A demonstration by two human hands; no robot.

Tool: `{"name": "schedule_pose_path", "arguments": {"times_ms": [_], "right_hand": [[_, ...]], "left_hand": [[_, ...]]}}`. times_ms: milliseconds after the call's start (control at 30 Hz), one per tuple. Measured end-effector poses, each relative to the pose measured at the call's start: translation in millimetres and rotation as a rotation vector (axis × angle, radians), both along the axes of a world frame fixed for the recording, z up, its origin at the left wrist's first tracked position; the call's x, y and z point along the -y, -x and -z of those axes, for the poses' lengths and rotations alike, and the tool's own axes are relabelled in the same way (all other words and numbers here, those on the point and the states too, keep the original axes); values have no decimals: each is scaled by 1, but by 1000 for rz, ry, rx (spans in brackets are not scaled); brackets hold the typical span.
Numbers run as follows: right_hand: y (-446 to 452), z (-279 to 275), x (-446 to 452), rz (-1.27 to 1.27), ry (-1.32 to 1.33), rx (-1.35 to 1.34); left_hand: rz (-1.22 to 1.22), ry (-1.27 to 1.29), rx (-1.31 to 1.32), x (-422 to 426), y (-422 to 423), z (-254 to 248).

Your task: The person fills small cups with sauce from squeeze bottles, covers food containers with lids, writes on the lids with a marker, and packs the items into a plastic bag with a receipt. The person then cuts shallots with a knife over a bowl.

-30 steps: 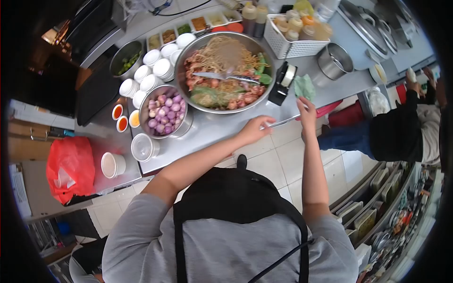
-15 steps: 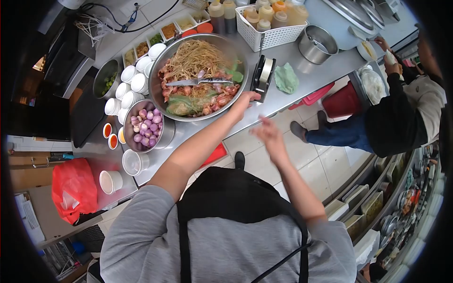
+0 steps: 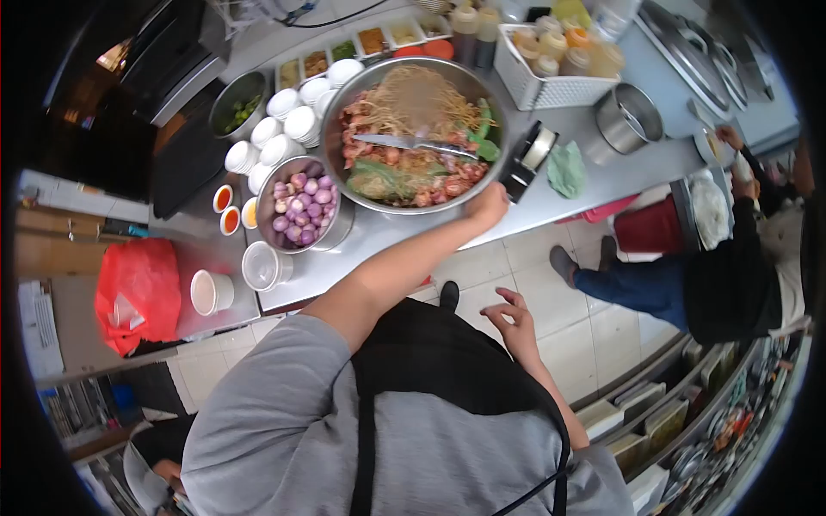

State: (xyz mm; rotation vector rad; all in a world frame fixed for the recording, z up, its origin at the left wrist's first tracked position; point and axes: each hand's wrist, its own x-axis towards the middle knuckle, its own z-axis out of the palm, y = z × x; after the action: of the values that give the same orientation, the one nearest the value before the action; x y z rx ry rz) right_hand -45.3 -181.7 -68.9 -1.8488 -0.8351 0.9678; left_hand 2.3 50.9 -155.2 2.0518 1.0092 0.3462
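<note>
My left hand is closed by the near right rim of a large metal bowl, beside a black tape dispenser. Whatever its fingers hold is hidden. Below the table edge, over the floor, my right hand is empty with its fingers apart. Thin brown strands, reddish chunks and green leaves fill the bowl. A knife lies across this food. Left of it stands a smaller metal bowl of peeled shallots.
Stacked white cups and sauce cups stand left. Behind are a white basket of bottles and a metal pot. A green cloth lies right. A person stands at the right, another at lower left.
The view has shifted, so the table things sit further right. My left hand's fingers have curled in near the dispenser. My right hand has dropped lower, towards my body.
</note>
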Motion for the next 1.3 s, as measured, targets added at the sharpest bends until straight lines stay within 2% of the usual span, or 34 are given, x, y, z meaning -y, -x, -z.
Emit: {"name": "schedule_pose_path", "arguments": {"times_ms": [67, 100, 133, 200, 233, 300, 367, 400, 467, 500, 567, 667, 733, 800, 900, 967, 1033, 1100, 1233, 1300], "right_hand": [[-1, 3, 5, -23, 24, -27], [1, 4, 8, -11, 58, -51], [2, 5, 11, -33, 93, -57], [6, 7, 13, -55, 83, -123], [7, 7, 10, -45, 75, -185], [10, 0, -4, -96, 63, -222], [20, -7, -24, -148, 52, -265], [26, -10, -38, -226, -10, -228], [47, -19, -72, -435, -159, -95], [64, -24, -91, -470, -165, -98], [110, -33, -128, -722, -245, -133], [201, -42, -176, -908, -337, -201], [263, -36, -207, -1000, -440, -96], [323, -34, -232, -986, -296, -222], [388, -11, -264, -939, -252, -251], [412, 2, -274, -921, -259, -258], [424, 6, -279, -893, -261, -258], [427, 8, -284, -881, -130, -220], [425, 32, -294, -856, -99, -228], [422, 40, -305, -986, 16, 37]], "left_hand": [[49, -14, 46, 6, 12, -22], [71, 70, 128, 10, 18, -44], [156, 215, 338, 11, 20, -55], [260, 285, 518, 20, 35, -99], [312, 319, 508, 19, 51, -127], [211, 360, 716, 15, 84, -155], [31, 403, 772, -1, 134, -180], [0, 244, 768, -15, 165, -182], [-117, 281, 846, -44, 237, -189], [-205, 476, 936, -55, 277, -194], [-409, 321, 859, -67, 356, -205], [-642, 186, 867, -80, 467, -210], [-736, 75, 849, -92, 534, -209], [-819, -1, 782, -108, 590, -206], [-860, -12, 747, -140, 646, -184], [-856, -8, 725, -161, 671, -163], [-845, 109, 758, -176, 680, -143], [-843, 123, 733, -185, 685, -132], [-907, 132, 719, -182, 698, -110], [-942, 112, 691, -175, 704, -89]]}}
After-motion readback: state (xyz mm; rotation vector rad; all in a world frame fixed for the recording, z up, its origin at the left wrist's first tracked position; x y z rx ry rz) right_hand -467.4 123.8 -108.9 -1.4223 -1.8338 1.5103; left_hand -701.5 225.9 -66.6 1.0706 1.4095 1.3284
